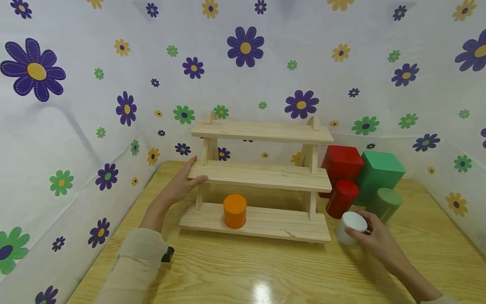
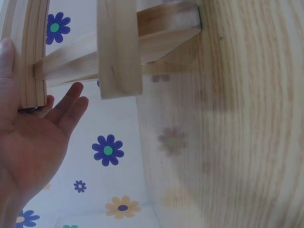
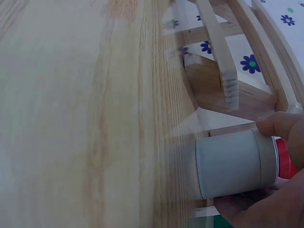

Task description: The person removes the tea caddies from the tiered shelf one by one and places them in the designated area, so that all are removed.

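Observation:
A three-tier wooden display shelf stands on the table. At the left end of its middle board, my left hand holds the wood, thumb along the front edge and fingers around the end; two fingers extend past it in the left wrist view. On the bottom board sits an orange round tin, left of centre. My right hand grips a white round tin near its lid, thumb on one side and fingers on the other. This tin is upright, just right of the shelf's bottom board.
Behind the white tin stand a red round tin and a green round tin. A red box and a green box are farther back. Flower-patterned white sheeting surrounds the wooden table.

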`<state>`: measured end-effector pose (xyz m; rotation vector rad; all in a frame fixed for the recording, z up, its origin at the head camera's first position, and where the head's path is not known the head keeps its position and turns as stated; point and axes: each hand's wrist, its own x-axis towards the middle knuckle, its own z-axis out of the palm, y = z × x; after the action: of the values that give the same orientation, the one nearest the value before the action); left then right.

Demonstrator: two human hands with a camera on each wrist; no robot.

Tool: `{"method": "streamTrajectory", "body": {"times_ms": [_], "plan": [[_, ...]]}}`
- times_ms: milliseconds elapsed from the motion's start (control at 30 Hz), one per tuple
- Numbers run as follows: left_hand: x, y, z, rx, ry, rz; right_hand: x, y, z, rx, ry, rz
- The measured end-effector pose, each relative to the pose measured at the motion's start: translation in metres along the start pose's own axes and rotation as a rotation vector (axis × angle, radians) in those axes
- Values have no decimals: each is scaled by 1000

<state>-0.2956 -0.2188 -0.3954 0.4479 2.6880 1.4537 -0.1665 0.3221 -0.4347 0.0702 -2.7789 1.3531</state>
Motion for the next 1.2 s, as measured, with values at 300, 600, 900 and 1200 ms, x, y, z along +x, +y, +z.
{"method": "streamTrajectory", "body": {"times_ms": [300, 600, 900, 1200], "plan": [[0, 1, 0, 8, 1, -4, -1, -2, 0, 11, -18, 24], [0, 0, 0, 4, -1, -7, -2, -4, -3, -13, -9, 10], [-1, 2, 0, -8, -6, -9, -5, -15, -10, 12, 46, -16], [1, 1, 1, 1, -10, -9, -8, -25, -15, 59, 75, -35]]}}
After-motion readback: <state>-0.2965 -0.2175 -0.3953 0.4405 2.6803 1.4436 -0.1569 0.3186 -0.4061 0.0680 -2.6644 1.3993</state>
